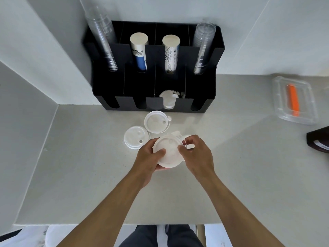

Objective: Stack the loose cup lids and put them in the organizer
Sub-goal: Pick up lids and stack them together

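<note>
Pale countertop (89,175) in white-walled corner

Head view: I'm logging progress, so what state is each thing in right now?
Held lid: gripped in both hands, off the counter.
Left hand: closed on it.
Right hand: pinching its rim.
Upper loose lid: flat on counter.
Left loose lid: stacked on another.
Organizer: lids in one front slot.
Clear container: closed.

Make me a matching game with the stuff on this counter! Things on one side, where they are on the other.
Things:
1. White round plastic lid
2. Orange flat bar
3. Blue-and-white paper cup stack
4. Black plastic organizer

Places:
A. In a back organizer slot
B. Held in both hands
C. Against the wall
D. Inside a clear plastic tray

Pairs: 1-B, 2-D, 3-A, 4-C
</note>
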